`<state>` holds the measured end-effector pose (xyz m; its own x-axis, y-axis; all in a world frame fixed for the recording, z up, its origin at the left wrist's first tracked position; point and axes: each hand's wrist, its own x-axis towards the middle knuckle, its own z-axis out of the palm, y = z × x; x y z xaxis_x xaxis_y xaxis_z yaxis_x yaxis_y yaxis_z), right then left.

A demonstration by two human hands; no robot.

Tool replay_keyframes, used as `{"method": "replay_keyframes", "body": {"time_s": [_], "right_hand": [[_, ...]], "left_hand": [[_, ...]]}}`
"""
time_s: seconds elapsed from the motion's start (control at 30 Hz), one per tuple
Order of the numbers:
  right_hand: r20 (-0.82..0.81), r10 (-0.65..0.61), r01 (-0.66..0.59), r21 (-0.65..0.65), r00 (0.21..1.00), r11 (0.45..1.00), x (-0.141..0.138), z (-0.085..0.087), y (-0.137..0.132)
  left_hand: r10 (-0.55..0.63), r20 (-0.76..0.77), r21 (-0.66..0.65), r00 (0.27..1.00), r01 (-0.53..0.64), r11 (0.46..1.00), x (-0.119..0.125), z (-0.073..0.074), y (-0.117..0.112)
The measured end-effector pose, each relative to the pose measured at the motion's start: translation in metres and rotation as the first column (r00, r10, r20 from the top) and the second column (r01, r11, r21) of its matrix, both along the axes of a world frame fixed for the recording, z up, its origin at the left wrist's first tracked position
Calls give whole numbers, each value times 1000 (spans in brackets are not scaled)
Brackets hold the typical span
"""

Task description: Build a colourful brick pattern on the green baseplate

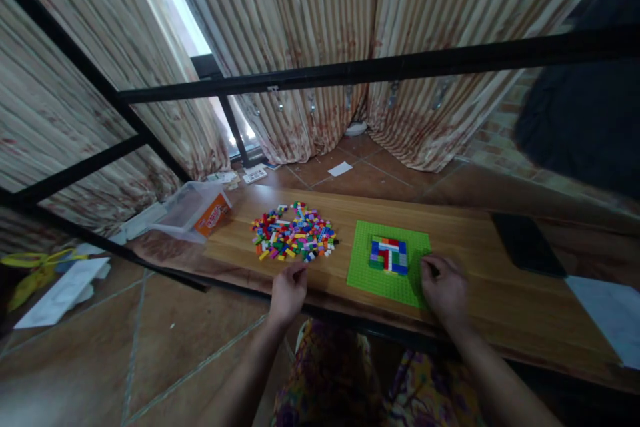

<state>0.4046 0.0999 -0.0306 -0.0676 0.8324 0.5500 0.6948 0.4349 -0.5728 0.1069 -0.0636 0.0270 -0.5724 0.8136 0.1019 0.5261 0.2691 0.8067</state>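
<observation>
A green baseplate (pixel 370 260) lies on the wooden table (pixel 500 300), with a small flat block of blue, red, white and green bricks (pixel 389 255) built on it. My right hand (pixel 444 290) rests at the baseplate's right front corner, fingers curled; whether it grips anything is unclear. My left hand (pixel 287 292) sits at the table's front edge just below a pile of loose coloured bricks (pixel 294 231), fingers bent, nothing visible in it.
A clear plastic box (pixel 193 210) with an orange label lies tipped at the table's left end. A dark tablet (pixel 527 243) and a white sheet (pixel 607 310) lie at the right. Black metal bars (pixel 380 67) cross overhead. Curtains hang behind.
</observation>
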Motion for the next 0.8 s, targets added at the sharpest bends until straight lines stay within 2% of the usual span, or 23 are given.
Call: {"method": "replay_keyframes", "body": {"time_s": [0.13,0.23,0.33,0.43,0.57,0.8], "right_hand": [[52,25,-25,4,998,1000,-2,0,5],[62,32,-34,23,998,999,-2,0,7],[60,42,-44,41,997,998,-2,0,8],[60,45,-48,53,997,997,-1,-1,7],[72,47,-51,62,996,997,0,-1,8],[106,31,-37,55,994,998,0,-3,8]], "left_hand": [[137,-96,-56,986,-143,988,-32,6,-1],[238,-194,-131,952,-266,955,-54,15,5],[281,-300,-191,912,-346,919,-78,23,14],[237,-400,-233,885,-349,908,-99,29,24],[71,-526,-320,847,-275,907,-119,32,39],[-28,-556,-311,831,-176,934,-120,39,58]]}}
